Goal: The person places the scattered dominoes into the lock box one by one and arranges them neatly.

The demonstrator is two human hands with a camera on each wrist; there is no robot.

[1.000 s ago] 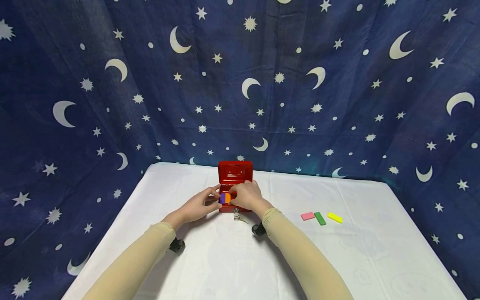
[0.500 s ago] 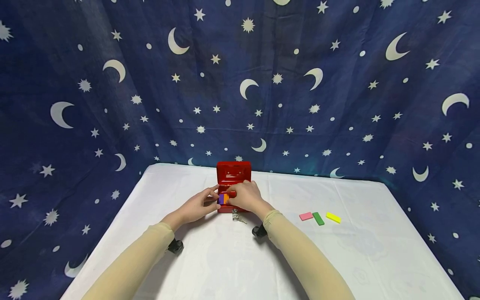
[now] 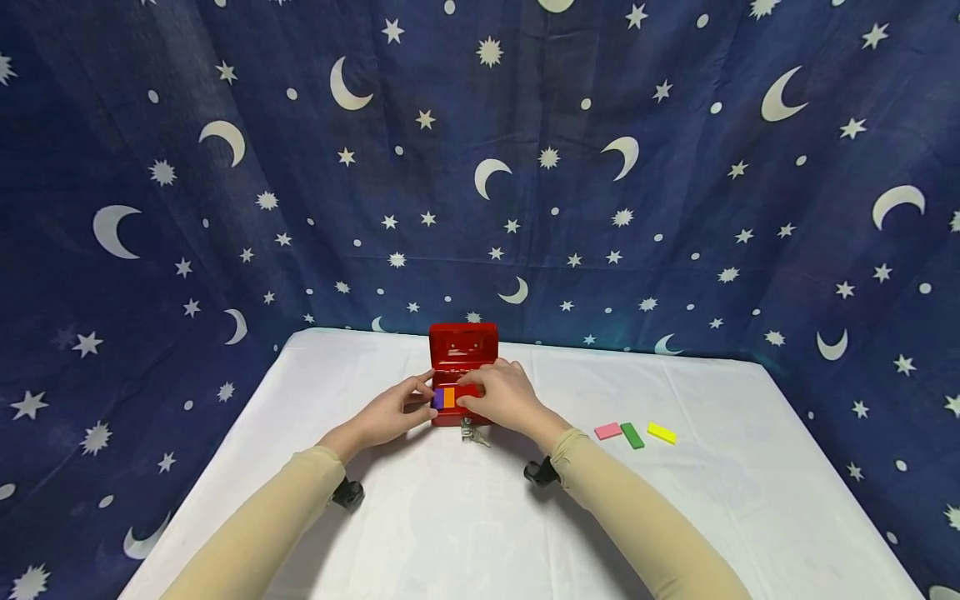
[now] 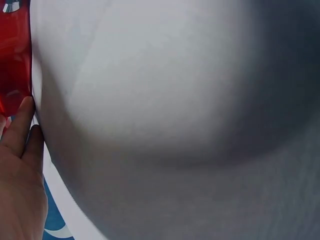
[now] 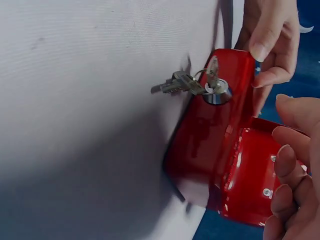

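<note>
A red metal cash box [image 3: 464,343] stands with its lid raised; a lock [image 5: 218,92] with keys [image 5: 181,84] hangs out of its front. Inside, at the left, a purple block [image 3: 438,399] and an orange block [image 3: 449,397] sit side by side. My left hand [image 3: 390,414] rests against the box's left side, thumb at the front corner and fingers stretched along the side in the left wrist view. Over the box's right half is my right hand [image 3: 513,402], its fingers loosely bent, with nothing seen between them in the right wrist view.
On the white tablecloth [image 3: 480,517], right of the box, lie a pink block [image 3: 608,431], a green block [image 3: 632,436] and a yellow block [image 3: 662,433]. A dark blue curtain [image 3: 420,183] with moons and stars hangs behind and beside the table.
My right hand has drawn away to the right from the orange block, which now shows fully beside the purple one. The left hand stays at the box's left side.
</note>
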